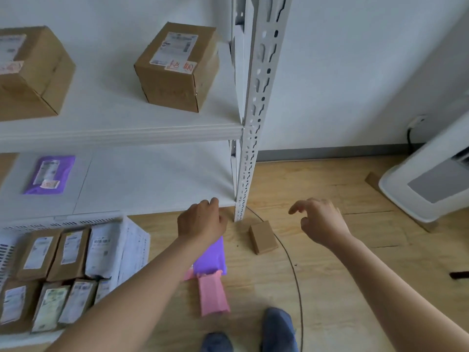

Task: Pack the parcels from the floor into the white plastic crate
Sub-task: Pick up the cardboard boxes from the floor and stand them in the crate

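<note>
The white plastic crate (132, 240), packed with labelled parcels, sits on the wooden floor (355, 262) under the shelf's (127, 133) front edge. Purple mailer (212, 260), pink mailer (213, 293) and small brown box (262, 236) lie just beside it. Left hand (200, 222) hangs curled, empty; right hand (321, 219) spread loose.

Shelved cardboard boxes (177, 67) — white rack (250, 110)

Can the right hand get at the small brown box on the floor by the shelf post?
Probably yes: the right hand hovers open just right of the small brown box, with only bare floor between them.
</note>
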`<state>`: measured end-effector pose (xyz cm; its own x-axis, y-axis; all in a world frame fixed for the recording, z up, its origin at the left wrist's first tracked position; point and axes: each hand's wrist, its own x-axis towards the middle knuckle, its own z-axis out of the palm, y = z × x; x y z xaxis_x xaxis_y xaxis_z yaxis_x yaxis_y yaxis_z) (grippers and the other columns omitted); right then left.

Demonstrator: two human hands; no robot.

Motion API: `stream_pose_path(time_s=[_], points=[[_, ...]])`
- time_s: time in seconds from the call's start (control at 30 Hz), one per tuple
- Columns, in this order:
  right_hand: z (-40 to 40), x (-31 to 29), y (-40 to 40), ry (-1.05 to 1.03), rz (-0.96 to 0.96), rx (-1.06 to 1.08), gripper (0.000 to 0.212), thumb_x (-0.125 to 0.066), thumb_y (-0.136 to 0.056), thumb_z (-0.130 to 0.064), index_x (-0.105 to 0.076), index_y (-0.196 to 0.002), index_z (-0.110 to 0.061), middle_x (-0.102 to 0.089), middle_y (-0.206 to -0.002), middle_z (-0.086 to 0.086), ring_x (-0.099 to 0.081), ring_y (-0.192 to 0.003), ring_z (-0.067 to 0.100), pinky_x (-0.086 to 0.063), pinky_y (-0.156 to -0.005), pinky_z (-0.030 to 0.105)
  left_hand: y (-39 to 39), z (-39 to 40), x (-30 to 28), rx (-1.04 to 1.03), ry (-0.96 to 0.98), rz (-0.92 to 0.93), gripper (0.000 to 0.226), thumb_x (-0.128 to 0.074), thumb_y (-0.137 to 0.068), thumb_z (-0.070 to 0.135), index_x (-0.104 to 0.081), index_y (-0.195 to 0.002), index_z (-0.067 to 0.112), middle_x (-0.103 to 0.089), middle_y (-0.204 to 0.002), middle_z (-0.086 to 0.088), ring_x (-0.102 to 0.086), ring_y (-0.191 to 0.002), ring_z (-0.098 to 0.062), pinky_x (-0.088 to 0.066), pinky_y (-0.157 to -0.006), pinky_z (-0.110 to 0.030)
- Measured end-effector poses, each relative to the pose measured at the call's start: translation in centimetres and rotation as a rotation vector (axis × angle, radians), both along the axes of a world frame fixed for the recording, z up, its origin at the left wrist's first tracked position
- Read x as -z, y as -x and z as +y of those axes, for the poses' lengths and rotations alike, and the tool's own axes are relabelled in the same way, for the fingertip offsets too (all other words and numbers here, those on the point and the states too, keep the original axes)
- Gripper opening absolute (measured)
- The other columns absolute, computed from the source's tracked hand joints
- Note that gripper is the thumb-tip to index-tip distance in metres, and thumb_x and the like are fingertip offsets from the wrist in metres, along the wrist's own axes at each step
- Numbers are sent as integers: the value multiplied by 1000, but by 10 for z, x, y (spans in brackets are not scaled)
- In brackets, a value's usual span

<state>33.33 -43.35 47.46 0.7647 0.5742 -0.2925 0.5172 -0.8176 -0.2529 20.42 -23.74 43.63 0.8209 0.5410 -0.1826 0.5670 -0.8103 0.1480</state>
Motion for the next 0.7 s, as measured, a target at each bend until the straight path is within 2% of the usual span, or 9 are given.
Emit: stream_pose_path(time_s=[0.1,0.23,0.43,0.57,0.7], points=[[-6,49,-30,-6,40,4,48,-43,-79,5,-64,-109,-26,-61,-114,2,-50,-110,24,-43,-93,38,-31,-9,51,-79,53,2,23,-41,-88,25,-53,-103,13,-60,-106,-6,-57,-99,-29,-42,-70,-32],[-1,126,-55,-32,154,36,49,-42,-78,7,-66,-107,-24,-61,-116,4,-54,-109,23,-48,-91,39,-58,-27,129,-189,107,-104,25,-40,-90,29,-57,-99,13,-64,-101,-8,-59,-91,-34,-40,-67,-32],[12,270,-92,-145,171,91,51,-40,-77,7,-64,-109,-24,-61,-116,4,-53,-108,22,-48,-82,31,-90,-37,277,-234,121,-266,22,-40,-92,33,-55,-97,17,-66,-99,-4,-58,-88,-33,-41,-66,-32],[10,375,-115,-177,223,122,50,-40,-79,6,-61,-115,-21,-59,-121,6,-52,-112,23,-44,-85,30,-113,-35,380,-307,144,-301,23,-41,-91,33,-52,-105,19,-64,-97,-3,-58,-85,-32,-41,-65,-32],[10,470,-138,-223,245,174,50,-38,-79,7,-61,-115,-20,-58,-122,9,-53,-110,24,-42,-78,26,-129,-41,472,-120,-16,-286,28,-42,-90,26,-51,-115,17,-65,-97,-5,-61,-82,-33,-39,-60,-33]])
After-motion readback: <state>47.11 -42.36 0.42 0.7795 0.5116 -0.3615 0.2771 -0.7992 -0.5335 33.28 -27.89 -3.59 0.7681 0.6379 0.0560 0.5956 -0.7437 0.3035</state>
